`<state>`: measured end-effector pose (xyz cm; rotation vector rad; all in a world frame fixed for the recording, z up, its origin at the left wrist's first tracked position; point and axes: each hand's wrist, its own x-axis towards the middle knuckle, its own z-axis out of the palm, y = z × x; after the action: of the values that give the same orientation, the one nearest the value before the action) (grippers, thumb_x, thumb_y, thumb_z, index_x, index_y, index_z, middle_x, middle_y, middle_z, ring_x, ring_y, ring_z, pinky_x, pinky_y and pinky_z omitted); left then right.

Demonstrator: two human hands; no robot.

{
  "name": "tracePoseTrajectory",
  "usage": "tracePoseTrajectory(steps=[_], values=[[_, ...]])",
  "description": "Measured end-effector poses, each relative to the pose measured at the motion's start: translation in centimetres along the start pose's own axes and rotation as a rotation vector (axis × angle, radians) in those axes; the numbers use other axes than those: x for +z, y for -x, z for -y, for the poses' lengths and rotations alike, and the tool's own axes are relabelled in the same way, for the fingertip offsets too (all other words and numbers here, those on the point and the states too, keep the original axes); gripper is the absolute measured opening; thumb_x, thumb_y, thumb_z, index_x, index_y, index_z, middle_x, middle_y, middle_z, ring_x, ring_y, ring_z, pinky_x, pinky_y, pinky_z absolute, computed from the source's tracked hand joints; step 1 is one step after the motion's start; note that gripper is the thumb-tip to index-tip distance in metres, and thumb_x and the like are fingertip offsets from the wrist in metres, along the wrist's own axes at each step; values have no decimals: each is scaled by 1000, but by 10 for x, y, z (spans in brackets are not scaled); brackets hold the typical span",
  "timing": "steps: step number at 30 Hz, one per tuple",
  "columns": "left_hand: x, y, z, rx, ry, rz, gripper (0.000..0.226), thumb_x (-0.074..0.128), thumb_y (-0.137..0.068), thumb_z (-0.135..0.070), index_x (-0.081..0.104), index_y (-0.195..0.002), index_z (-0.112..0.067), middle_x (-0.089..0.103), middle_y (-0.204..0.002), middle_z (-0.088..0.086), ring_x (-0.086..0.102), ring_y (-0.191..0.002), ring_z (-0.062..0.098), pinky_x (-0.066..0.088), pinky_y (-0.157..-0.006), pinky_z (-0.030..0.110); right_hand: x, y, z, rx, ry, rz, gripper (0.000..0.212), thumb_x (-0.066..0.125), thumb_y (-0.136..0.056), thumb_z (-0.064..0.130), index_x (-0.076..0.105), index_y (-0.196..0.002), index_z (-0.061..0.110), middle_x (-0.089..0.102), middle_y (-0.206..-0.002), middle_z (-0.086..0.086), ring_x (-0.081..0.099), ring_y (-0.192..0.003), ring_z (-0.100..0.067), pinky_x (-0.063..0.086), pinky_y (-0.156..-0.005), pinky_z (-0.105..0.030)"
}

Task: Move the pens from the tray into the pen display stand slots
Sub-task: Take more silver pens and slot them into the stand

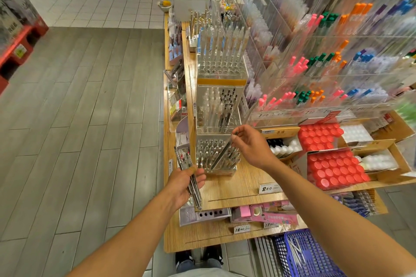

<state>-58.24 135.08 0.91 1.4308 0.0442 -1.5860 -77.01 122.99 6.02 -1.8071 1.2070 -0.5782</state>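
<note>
A clear acrylic pen display stand [217, 153] with rows of round slots stands on the wooden shelf [236, 189], its slots mostly filled with pens. My right hand [252, 145] pinches one dark slim pen [221, 153] by its top end, the tip angled down into the front of the stand. My left hand [185, 184] grips a bundle of several silver-and-dark pens [190, 177] just left of the stand. A blue plastic basket [310, 254] with pens in it sits low at the bottom right.
Taller clear stands [219, 105] with more pens rise behind the near one. Acrylic racks of coloured pens [326, 63] fill the right. Boxes of red-capped bottles [333, 166] lie to the right, price tags [266, 188] on the shelf edge. Grey plank floor [78, 119] on the left.
</note>
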Motion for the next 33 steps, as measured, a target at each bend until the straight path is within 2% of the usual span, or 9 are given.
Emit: tracePoseTrajectory(steps=[3,6,8,10,12,17,22,29,33], values=[[-1,0,1,-17,-23,19,19,52,-100,-8,57,-116,1,76,-91,17,74,-79,26,59,-67,36,2,-1,-7,-84,203,25,6,58,-96,24,53,-97,28,63,-80,6,59,-68,-7,52,-60,-24],[1,0,2,-28,-40,43,18,51,-100,-7,58,-114,2,76,-91,17,74,-84,28,60,-72,37,10,0,-13,-161,367,97,11,57,-96,24,48,-93,29,59,-73,11,54,-62,0,39,-53,-15],[3,1,1,-33,-44,54,18,50,-100,-7,58,-114,2,76,-93,17,74,-87,29,62,-72,37,15,0,-17,-171,434,140,9,56,-96,24,48,-94,27,60,-79,12,56,-69,0,43,-58,-19],[3,1,0,-35,-45,53,18,50,-101,-6,57,-114,2,76,-95,18,74,-88,29,62,-70,37,18,1,-21,-170,475,175,6,55,-96,22,49,-97,21,62,-83,6,59,-74,-10,50,-64,-29],[4,2,-1,-34,-44,46,17,49,-101,-6,57,-114,1,76,-95,17,74,-87,29,62,-67,35,21,1,-24,-204,523,185,5,54,-96,21,52,-98,17,62,-87,2,59,-76,-15,51,-67,-33],[4,3,-2,-34,-53,44,17,50,-101,-6,57,-115,2,76,-97,17,74,-88,28,61,-66,34,30,2,-28,-327,651,182,10,62,-91,16,64,-99,11,57,-99,-1,55,-90,-17,50,-78,-31],[6,3,-2,-28,-56,56,18,51,-101,-6,57,-116,2,76,-92,16,75,-85,27,62,-65,33,47,1,-24,-266,716,154,18,59,-91,14,67,-106,9,55,-105,-4,53,-99,-20,49,-81,-32],[12,8,-4,-25,-81,89,27,53,-100,-6,51,-125,5,76,-98,16,75,-90,28,60,-60,31,44,5,-19,-238,760,147,21,58,-92,15,67,-109,10,55,-107,-3,54,-98,-20,50,-81,-35],[12,12,-3,-1,-87,112,45,56,-98,-4,37,-137,7,75,-100,18,75,-88,29,60,-58,30,45,7,-17,-198,700,116,21,64,-89,20,64,-109,15,55,-107,0,53,-98,-19,45,-83,-32]])
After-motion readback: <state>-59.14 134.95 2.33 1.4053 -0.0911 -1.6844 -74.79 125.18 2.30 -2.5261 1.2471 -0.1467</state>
